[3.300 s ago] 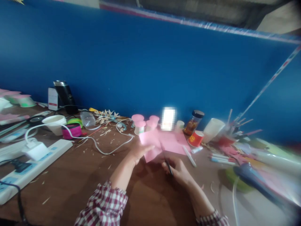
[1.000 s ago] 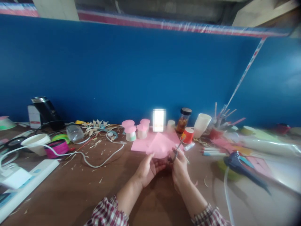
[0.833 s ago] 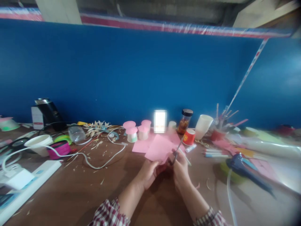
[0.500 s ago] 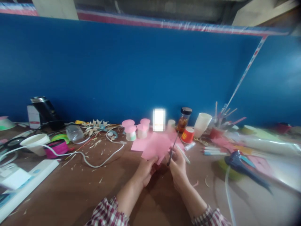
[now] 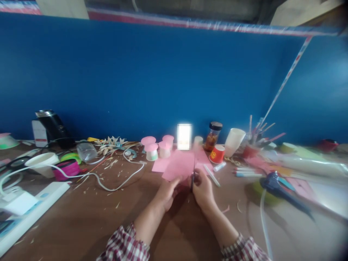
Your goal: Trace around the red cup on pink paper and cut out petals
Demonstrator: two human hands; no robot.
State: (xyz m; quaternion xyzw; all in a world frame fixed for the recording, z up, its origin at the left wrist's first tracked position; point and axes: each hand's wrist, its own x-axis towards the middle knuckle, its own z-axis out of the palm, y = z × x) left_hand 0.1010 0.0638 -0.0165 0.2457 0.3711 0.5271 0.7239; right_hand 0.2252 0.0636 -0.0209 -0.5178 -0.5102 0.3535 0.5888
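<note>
My left hand pinches the near edge of a pink paper sheet and holds it up above the brown table. My right hand is closed round the handles of small dark scissors, whose blades point up into the paper's right side. More pink paper lies flat on the table just behind. Both wrists show red-and-white checked sleeves.
Behind the paper stand pink-lidded cups, a jar, a red paper cup and a white cup. Pens and a blue glue gun lie right. A white cable, power strip and bowls sit left.
The scissors swung from leaning right to nearly upright, against the paper. My left hand turned the pink sheet and shifted it slightly. The camera view drifted a little.
</note>
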